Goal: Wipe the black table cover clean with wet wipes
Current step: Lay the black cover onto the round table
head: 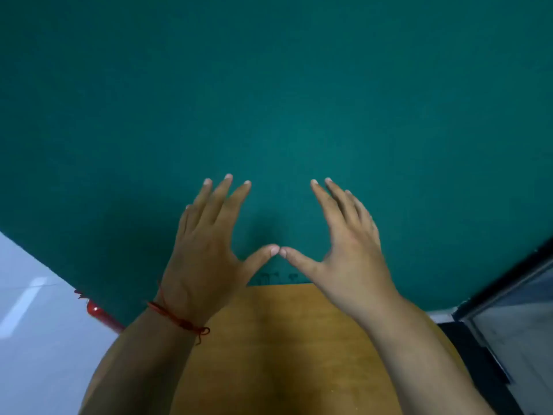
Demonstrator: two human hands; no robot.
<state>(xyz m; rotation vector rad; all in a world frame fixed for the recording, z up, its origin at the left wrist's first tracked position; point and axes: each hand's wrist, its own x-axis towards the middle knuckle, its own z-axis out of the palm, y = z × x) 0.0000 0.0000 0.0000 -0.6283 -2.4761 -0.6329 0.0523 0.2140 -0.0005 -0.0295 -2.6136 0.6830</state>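
Note:
A dark teal-green table cover (269, 94) fills most of the head view; it looks green here, not black. My left hand (206, 244) and my right hand (347, 247) are spread above its near edge, fingers straight and pointing forward. The two thumb tips touch at the middle. Neither hand holds anything. A red string bracelet circles my left wrist. No wet wipe is in sight.
A brown wooden surface (284, 348) lies below the cover's near edge, between my forearms. A red object (100, 316) sticks out under the cover at lower left, above a pale floor (36, 324). A dark frame with a glass panel (514, 319) stands at lower right.

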